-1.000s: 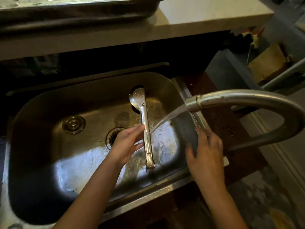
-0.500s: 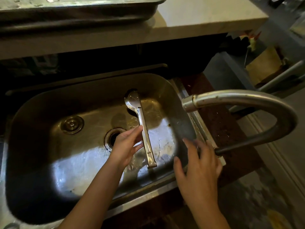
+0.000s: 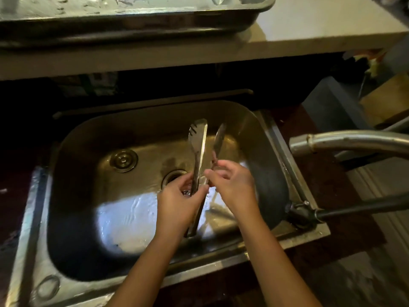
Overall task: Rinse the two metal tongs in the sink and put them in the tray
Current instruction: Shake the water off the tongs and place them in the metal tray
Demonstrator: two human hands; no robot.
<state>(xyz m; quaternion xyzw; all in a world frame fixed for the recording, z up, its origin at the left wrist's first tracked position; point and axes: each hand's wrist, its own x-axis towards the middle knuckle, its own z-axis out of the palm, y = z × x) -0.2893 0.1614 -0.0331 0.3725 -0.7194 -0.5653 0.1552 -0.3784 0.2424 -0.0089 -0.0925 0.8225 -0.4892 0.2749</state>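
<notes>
A pair of metal tongs [image 3: 197, 140] is held above the steel sink [image 3: 66, 173], heads pointing away from me. Its two arms are spread: a slotted head on the left and a narrower one [image 3: 219, 138] on the right. My left hand [image 3: 179, 204] is closed around the left arm's shaft. The thumb and fingers of my right hand [image 3: 232, 185] pinch the right arm. The hinge end pokes out below my left hand. I see only this one pair. A metal tray [image 3: 243, 21] sits on the counter behind the sink.
The curved faucet spout [image 3: 332, 140] reaches in from the right, with no water coming out. The sink bottom is wet, with a drain [image 3: 174, 176] and a round stopper [image 3: 122, 160]. A pale counter [image 3: 321, 29] overhangs the far side of the sink.
The water stream stopped. My right hand left the faucet side and came into the sink to the tongs. The tongs rose off the sink bottom and their arms spread.
</notes>
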